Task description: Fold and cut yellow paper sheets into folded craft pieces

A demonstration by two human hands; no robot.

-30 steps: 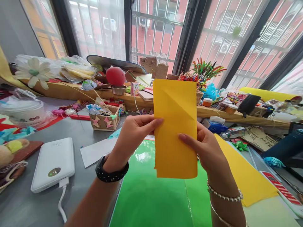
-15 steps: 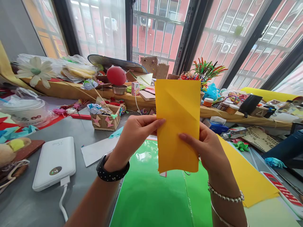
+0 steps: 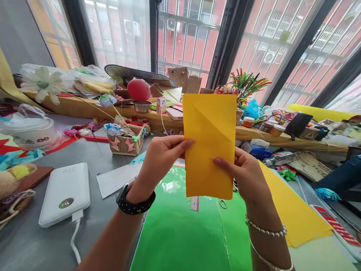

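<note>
Pinching the yellow paper (image 3: 204, 173) upright above the green mat (image 3: 180, 237), your left hand (image 3: 160, 158) and right hand (image 3: 249, 177) grip opposite edges; likely light, crease-prone; hold edges lightly.

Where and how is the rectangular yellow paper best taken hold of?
Probably by its long side edges, one from the left, one from the right: the rectangular yellow paper is thin, upright and taller than wide. The left hand and right hand pinch there.
</note>
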